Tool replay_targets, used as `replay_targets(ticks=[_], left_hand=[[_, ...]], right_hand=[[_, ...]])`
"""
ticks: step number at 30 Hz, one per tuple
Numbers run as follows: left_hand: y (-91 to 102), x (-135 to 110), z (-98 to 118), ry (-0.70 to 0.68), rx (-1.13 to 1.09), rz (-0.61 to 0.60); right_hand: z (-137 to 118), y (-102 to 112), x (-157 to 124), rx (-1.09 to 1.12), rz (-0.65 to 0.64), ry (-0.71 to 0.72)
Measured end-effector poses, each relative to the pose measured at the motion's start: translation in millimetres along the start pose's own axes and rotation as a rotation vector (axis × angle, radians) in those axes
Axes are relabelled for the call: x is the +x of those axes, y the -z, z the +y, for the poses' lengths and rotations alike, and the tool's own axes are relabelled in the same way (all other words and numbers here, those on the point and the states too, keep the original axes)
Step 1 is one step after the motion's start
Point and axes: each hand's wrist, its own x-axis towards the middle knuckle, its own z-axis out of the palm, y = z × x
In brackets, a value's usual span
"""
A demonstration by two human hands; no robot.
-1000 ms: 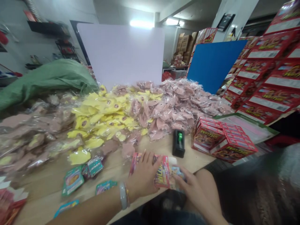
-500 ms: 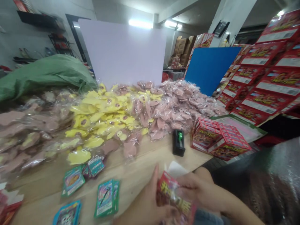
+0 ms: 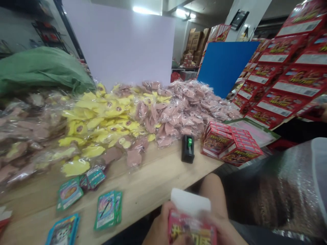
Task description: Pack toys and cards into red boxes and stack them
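Both my hands hold a small red box with a white flap standing up, low at the bottom edge, below the front of the wooden table. My left hand grips its left side. My right hand grips its right side and is blurred by motion. Green and blue card packs lie on the table to the left of my hands.
Heaps of bagged yellow and pink soft toys cover the table's back. A black tape dispenser and a stack of red boxes stand at right. Stacked red cartons, a blue board and a white board rise behind.
My hands lifted the red box off the table and drew it down toward me; its white flap now stands up. The view has shifted right and down.
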Motion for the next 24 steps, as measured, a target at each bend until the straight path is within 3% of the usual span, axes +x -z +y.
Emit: replay_targets(ticks=[3, 5, 8, 11, 19, 22, 24], left_hand=[[-12.7, 5, -9, 0.086, -0.081, 0.109], [-17.5, 3, -15, 0.102, -0.049, 0.193], [-16.1, -4, -17, 0.087, 0.025, 0.202], [-8.8, -11, -17, 0.054, 0.044, 0.147], [-2.8, -22, -7, 0.085, -0.021, 0.123], [5.4, -24, 4, 0.04, -0.034, 0.115], [21.3, -23, 16, -0.002, -0.024, 0.031]], right_hand=[[-19, 4, 9, -0.097, -0.282, -0.075], [-31, 4, 12, -0.335, -0.36, 0.007], [-42, -4, 12, -0.633, -0.297, 0.134], [-45, -18, 12, -0.761, -0.305, 0.175], [-56, -35, 5, -0.667, -0.379, 0.087], [-45, -44, -6, -0.711, -0.318, 0.131], [-36, -41, -5, -0.712, -0.2, 0.209]])
